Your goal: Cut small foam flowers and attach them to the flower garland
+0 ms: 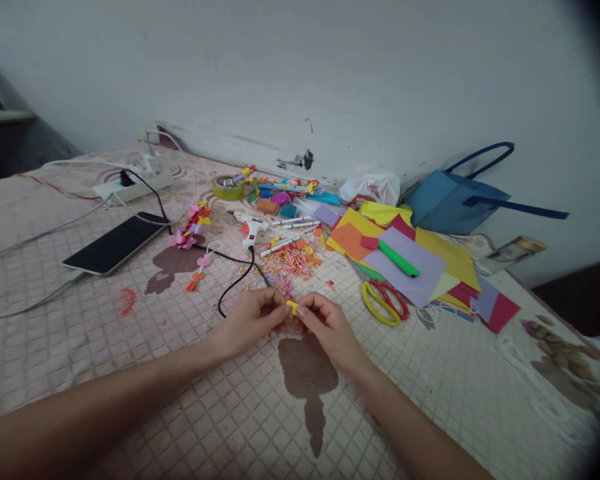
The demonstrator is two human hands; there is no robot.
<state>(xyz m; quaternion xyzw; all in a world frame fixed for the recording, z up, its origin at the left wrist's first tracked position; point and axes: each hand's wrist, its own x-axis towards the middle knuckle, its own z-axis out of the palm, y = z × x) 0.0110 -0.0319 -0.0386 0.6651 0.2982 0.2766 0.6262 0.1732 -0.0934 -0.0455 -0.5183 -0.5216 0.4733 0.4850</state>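
A small yellow piece [293, 307] is pinched between my two hands, low in the middle of the view. My left hand [255, 317] holds its left end between thumb and fingers. On its right end are the closed thumb and fingers of my right hand [330, 325]. Just beyond my hands lies a heap of small colourful paper scraps [293, 262]. A white glue gun [251, 229] with a black cord rests behind my left hand. Scissors with yellow and red handles [384, 303] lie to the right of my right hand.
Coloured paper sheets [413, 263] and a blue bag [455, 200] are at the right. A tablet [117, 245] and a power strip [135, 189] with cables lie at the left. Green tape [229, 190] and paper flowers [193, 227] sit towards the back, near the wall.
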